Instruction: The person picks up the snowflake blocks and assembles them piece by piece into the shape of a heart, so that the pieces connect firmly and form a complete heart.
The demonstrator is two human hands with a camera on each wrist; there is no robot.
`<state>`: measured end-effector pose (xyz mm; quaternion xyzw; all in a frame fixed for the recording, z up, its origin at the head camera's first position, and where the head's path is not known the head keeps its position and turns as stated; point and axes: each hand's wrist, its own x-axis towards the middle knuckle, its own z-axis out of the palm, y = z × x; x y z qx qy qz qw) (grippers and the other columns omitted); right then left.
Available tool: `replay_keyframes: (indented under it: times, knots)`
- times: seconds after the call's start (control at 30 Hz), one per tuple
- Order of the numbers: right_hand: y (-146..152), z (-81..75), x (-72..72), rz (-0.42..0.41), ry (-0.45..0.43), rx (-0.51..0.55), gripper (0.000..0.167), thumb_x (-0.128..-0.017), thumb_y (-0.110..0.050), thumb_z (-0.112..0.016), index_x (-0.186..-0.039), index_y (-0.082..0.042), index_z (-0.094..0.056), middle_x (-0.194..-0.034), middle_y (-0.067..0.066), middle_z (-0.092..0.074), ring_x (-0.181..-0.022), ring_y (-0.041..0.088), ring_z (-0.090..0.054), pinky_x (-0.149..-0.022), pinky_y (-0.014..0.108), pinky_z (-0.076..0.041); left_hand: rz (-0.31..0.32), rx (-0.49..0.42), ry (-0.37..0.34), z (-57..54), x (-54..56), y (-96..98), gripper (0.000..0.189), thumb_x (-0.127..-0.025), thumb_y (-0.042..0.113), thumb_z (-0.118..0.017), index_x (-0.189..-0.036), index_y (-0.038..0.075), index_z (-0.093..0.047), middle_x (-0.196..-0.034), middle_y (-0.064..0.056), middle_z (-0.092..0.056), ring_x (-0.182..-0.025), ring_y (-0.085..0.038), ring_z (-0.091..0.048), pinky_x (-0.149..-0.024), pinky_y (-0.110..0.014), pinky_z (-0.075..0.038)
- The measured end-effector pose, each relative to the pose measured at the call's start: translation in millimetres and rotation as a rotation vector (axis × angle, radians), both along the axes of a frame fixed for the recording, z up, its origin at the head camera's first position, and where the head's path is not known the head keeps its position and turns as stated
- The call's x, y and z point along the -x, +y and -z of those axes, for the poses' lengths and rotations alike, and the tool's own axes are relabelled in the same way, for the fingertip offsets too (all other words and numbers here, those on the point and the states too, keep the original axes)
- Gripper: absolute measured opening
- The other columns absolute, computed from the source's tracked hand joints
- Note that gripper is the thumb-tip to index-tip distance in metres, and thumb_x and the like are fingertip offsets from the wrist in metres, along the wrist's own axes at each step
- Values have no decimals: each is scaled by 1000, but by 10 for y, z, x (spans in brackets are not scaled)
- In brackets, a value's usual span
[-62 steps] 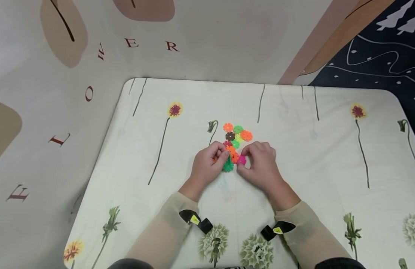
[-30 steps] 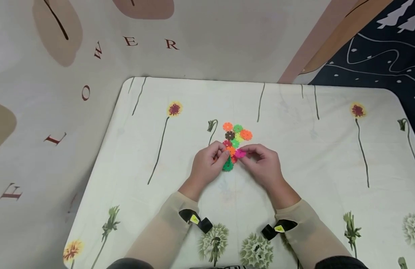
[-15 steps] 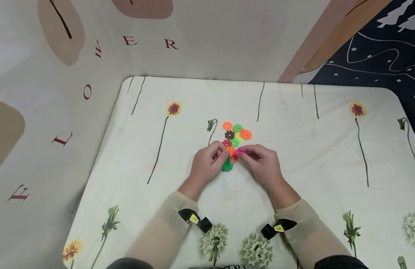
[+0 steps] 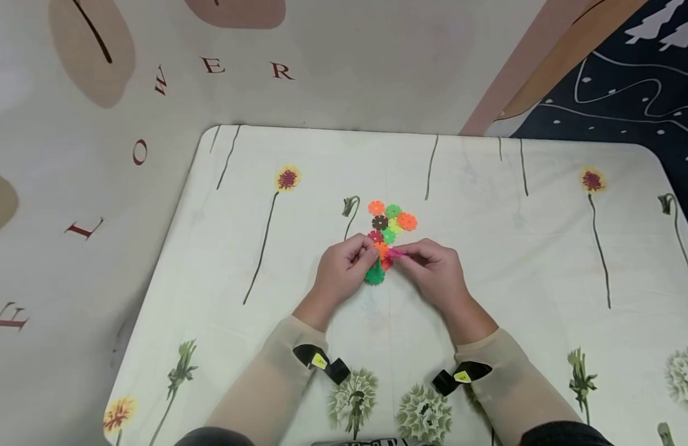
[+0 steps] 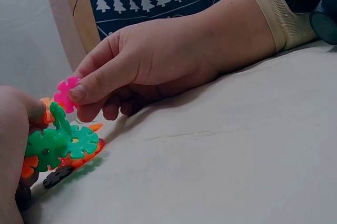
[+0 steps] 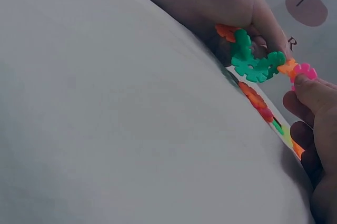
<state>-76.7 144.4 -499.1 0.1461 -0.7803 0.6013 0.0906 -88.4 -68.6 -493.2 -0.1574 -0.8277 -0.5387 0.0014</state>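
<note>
My left hand (image 4: 342, 267) grips a cluster of notched plastic interlocking discs. In the left wrist view its green discs (image 5: 46, 149) are joined at angles. An orange disc (image 4: 381, 249) of the cluster sticks out beyond the left fingertips. Between thumb and fingers, my right hand (image 4: 435, 272) pinches a pink interlocking disc (image 5: 67, 94). From the head it appears edge-on, right at the orange disc's rim. In the right wrist view the pink disc overlaps the orange one; whether their notches are engaged, I cannot tell.
Loose discs lie on the patterned white tablecloth (image 4: 516, 260) just beyond the hands: an orange disc (image 4: 376, 207), a dark brown disc (image 4: 379, 222), a yellow disc (image 4: 395, 227) and several more. A red disc (image 4: 386, 263) shows below the hands. Printed wall covering (image 4: 377, 74) rises behind the table.
The right hand has brought the pink disc up and leftward to the orange disc, turning it from face-on to edge-on in the head view. The left hand has stayed almost still.
</note>
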Motion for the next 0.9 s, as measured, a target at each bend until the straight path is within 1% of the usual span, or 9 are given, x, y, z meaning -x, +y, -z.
replay_keyframes:
  times: [0.17, 0.27, 0.33, 0.4, 0.53, 0.63, 0.7, 0.77, 0.9]
  knots:
    - [1, -7, 1, -17, 5, -5, 18, -84, 11, -84, -98, 0, -84, -91, 10, -79, -85, 6, -71, -76, 18, -57, 22, -25, 3, 4, 6, -4, 12, -103, 14, -69, -92, 10, -69, -68, 4, -53, -63, -14, -49, -61, -29, -38]
    - [0, -10, -1, -18, 0, -3, 17, -85, 11, -84, -98, 0, -84, -91, 10, -78, -85, 6, -71, -76, 18, -57, 27, -24, 2, 6, 6, -2, 12, -103, 14, -69, -93, 10, -69, -69, 4, -54, -64, -14, -50, -62, -29, -38]
    - [-2, -12, -3, -12, 1, -8, 17, -86, 10, -84, -100, 0, -84, -91, 10, -78, -84, 6, -71, -76, 18, -57, 35, -2, 3, 6, 4, -2, 12, -104, 15, -68, -92, 11, -68, -69, 4, -54, -64, -14, -50, -62, -29, -39]
    - [-4, -12, -7, -7, 9, -11, 19, -86, 10, -84, -103, 0, -83, -93, 10, -78, -84, 6, -70, -77, 17, -56, 49, 39, 14, 9, 1, -1, 15, -104, 18, -67, -90, 13, -66, -68, 5, -53, -63, -13, -50, -61, -29, -38]
    - [-8, -9, -4, -9, 28, 0, 27, -87, 12, -81, -113, 3, -80, -98, 14, -78, -90, 4, -71, -82, 18, -57, 83, 122, 55, 14, 11, 1, 20, -104, 20, -66, -85, 15, -61, -64, 6, -49, -59, -12, -48, -56, -29, -34]
    - [-7, -4, 2, -29, 37, 18, 31, -88, 15, -79, -117, 4, -79, -103, 17, -78, -96, 5, -71, -85, 20, -57, 88, 137, 68, 20, 19, 2, 21, -103, 20, -66, -84, 16, -60, -63, 6, -48, -57, -11, -47, -54, -28, -33]
    - [-6, -1, 9, -45, 43, 28, 32, -88, 17, -77, -118, 6, -78, -104, 18, -78, -95, 6, -71, -84, 20, -58, 89, 131, 67, 18, 21, 2, 19, -102, 20, -66, -84, 16, -61, -63, 7, -48, -57, -11, -47, -54, -28, -33]
    - [-3, 5, 16, -44, 49, 11, 34, -88, 16, -78, -121, 7, -76, -104, 18, -77, -92, 9, -71, -82, 19, -57, 89, 126, 60, 20, 22, 3, 17, -102, 20, -67, -85, 16, -63, -63, 7, -49, -57, -11, -47, -54, -28, -34]
    - [5, 17, 35, 1, 38, -62, 40, -89, 12, -79, -128, 4, -72, -103, 13, -76, -89, 18, -68, -80, 18, -54, 77, 102, 38, 27, 17, 9, 16, -102, 19, -68, -87, 16, -66, -65, 7, -51, -60, -11, -50, -56, -28, -36]
